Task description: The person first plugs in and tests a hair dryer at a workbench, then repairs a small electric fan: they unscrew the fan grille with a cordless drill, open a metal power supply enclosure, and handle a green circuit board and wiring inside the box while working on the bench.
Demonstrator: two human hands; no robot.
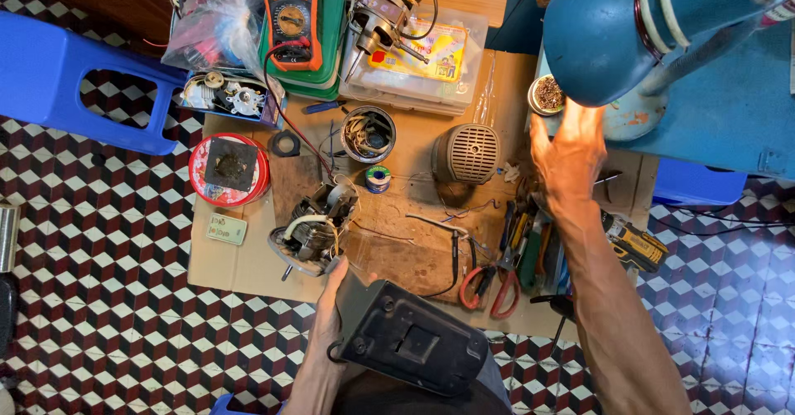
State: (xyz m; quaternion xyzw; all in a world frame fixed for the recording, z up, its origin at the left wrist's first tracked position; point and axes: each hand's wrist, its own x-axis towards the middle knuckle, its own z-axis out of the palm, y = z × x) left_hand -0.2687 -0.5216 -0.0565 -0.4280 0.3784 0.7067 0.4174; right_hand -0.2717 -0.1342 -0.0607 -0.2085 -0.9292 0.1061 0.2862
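Fingers of the left hand (327, 320) were clamped on the edge of a black plastic base (410, 340), held low over the lap. The right hand (571, 154) reached up with fingers spread apart, just beneath a blue lamp shade (592, 46), above the cardboard sheet (240, 266) on the floor.

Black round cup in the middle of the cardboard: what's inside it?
The black round cup holds a tangle of pale and dark wires, filling most of the opening. Whatever lies beneath that tangle, and the cup's bottom, are covered. A small solder spool lies just outside it on the cardboard.
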